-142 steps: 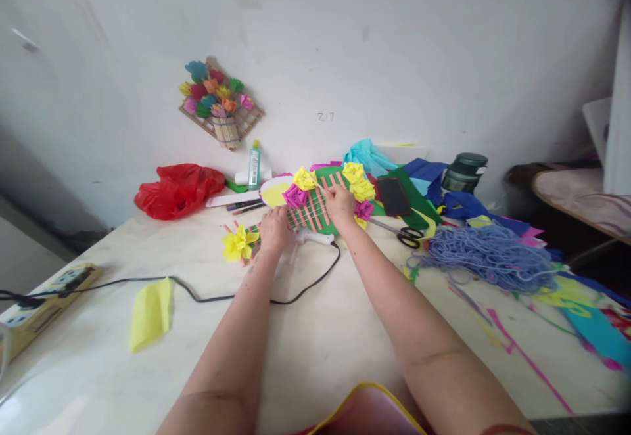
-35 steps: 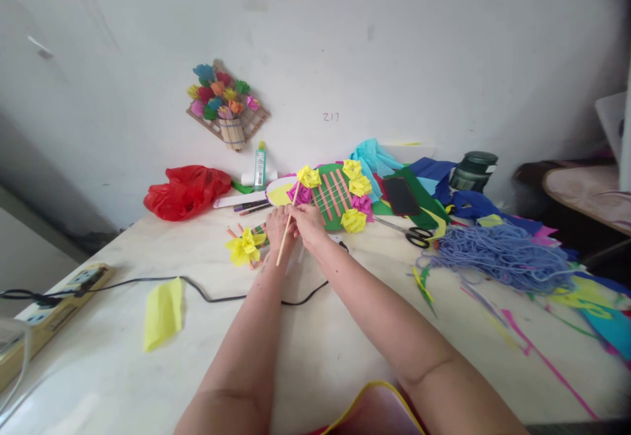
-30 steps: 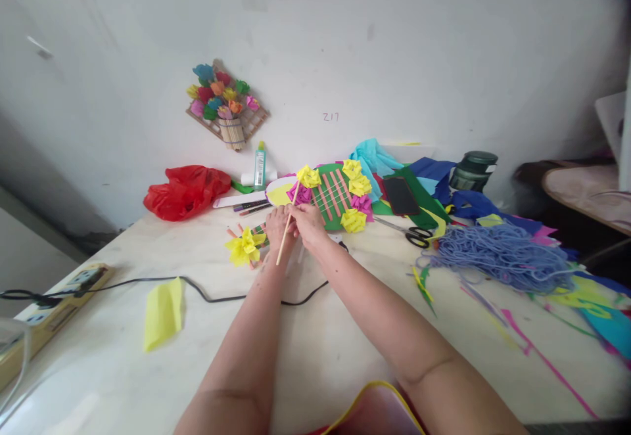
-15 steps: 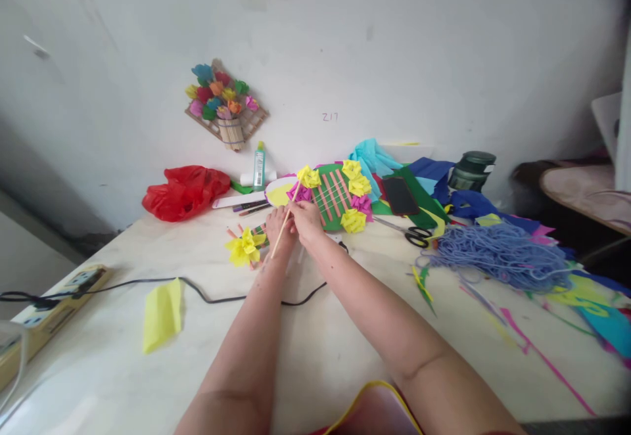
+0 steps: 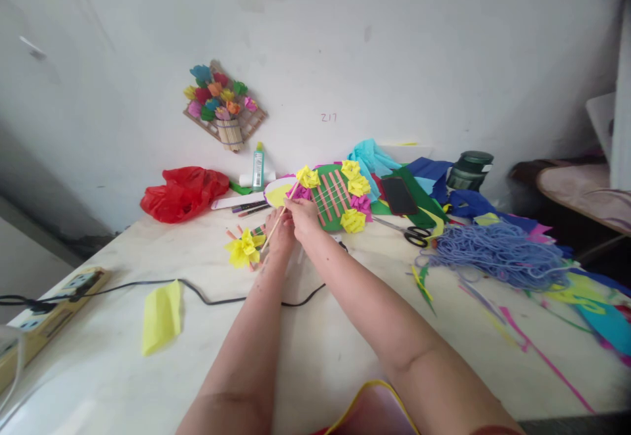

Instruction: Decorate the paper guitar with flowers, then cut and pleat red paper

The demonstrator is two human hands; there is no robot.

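Observation:
My right hand (image 5: pixel 302 217) is closed, pinching a thin wooden stick (image 5: pixel 292 193) that slants down to the left across my left hand. My left hand (image 5: pixel 280 230) is on the middle part of a green craft piece (image 5: pixel 336 197), its fingers partly hidden by the right. The piece carries pink sticks, pale strings and crumpled yellow and magenta paper flowers. To the left of my hands, a yellow paper flower (image 5: pixel 244 248) sits among more pink sticks. What lies under my fingers is hidden.
Scissors (image 5: pixel 417 235), a phone (image 5: pixel 399 196) and a tangle of blue yarn (image 5: pixel 500 255) lie to the right. A red plastic bag (image 5: pixel 186 193) and a glue bottle (image 5: pixel 258 169) are at the back. A black cord (image 5: pixel 211 301) runs from a power strip (image 5: pixel 59 317) past yellow paper (image 5: pixel 162 318).
The wooden stick has shifted, its lower end now farther left and higher, off my left wrist. My right hand has moved slightly left. The view has turned very slightly.

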